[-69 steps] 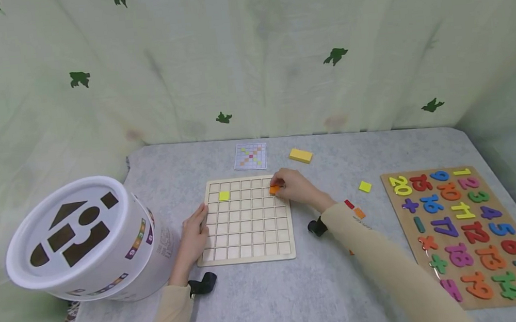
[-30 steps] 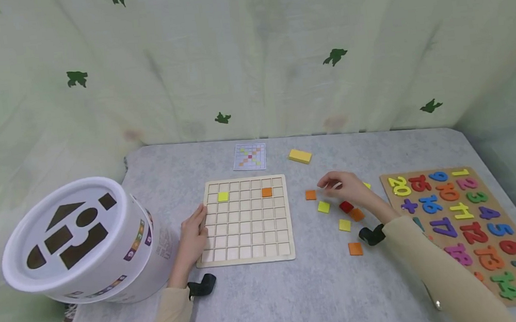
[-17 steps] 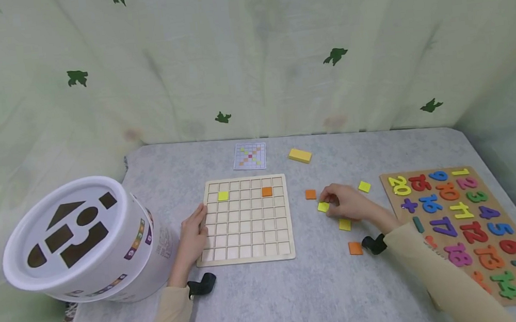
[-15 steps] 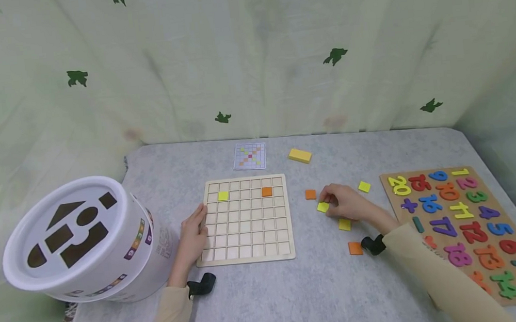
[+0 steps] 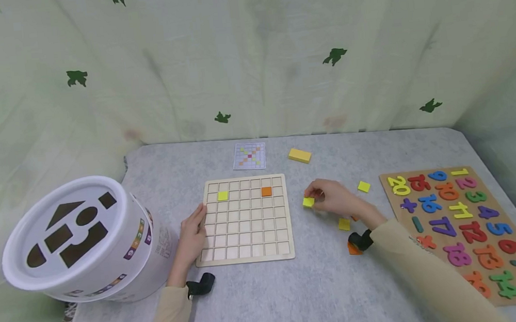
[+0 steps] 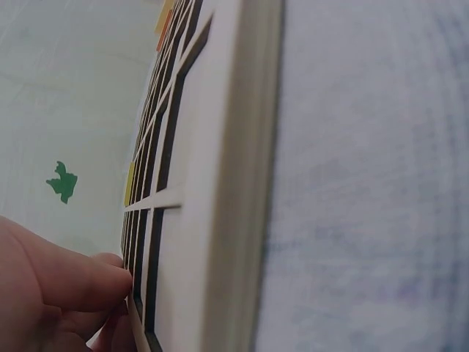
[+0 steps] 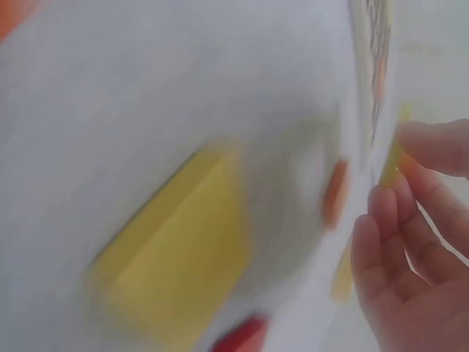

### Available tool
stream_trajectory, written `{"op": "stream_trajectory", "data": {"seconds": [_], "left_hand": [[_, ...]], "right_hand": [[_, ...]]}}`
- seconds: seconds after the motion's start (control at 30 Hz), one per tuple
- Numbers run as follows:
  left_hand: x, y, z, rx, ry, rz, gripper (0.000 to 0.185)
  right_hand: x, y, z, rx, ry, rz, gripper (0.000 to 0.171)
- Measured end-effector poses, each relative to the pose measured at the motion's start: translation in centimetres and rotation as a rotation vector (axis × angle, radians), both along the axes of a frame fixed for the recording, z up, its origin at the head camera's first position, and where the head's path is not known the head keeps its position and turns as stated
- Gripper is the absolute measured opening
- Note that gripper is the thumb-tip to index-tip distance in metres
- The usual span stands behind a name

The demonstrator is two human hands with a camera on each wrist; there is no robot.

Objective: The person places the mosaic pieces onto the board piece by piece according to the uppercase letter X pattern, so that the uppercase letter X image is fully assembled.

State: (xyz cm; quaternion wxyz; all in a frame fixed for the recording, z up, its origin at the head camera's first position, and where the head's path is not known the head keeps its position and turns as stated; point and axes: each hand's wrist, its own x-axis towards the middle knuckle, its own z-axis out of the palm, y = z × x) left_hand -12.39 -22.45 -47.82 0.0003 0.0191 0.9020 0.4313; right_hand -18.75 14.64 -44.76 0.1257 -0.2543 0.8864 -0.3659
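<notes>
Head view: the right hand (image 5: 334, 200) pinches a yellow square tile (image 5: 308, 202) between thumb and fingers, lifted just beside the wooden grid board (image 5: 248, 237), clear of the loose tiles on the desk (image 5: 271, 294). The left hand (image 5: 193, 236) rests with relaxed fingers on the board's left edge, likely steadying it. One yellow tile (image 5: 223, 196) and one orange tile (image 5: 266, 191) sit in the board's second row.

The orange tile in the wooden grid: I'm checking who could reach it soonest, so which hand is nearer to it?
Right. The right hand, pinching a yellow tile, is just right of the grid board, near the orange tile. The left hand rests on the board's far left edge.
</notes>
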Motion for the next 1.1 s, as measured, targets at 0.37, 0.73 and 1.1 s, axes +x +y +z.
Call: {"op": "stream_trajectory", "data": {"seconds": [0.37,0.73,1.1], "left_hand": [[0.1,-0.1,0.0,-0.007,0.042,-0.011,0.047],[0.1,0.0,0.0,-0.042,0.034,-0.006,0.047],[0.1,0.1,0.2,-0.053,0.025,-0.006,0.048]], "right_hand": [[-1.6,-8.3,0.2,-0.074,0.032,0.107,0.024],[-2.9,-15.7,-0.4,0.016,0.045,0.150,0.023],[-2.6,-18.4,-0.5,0.166,0.123,0.157,0.031]]}}
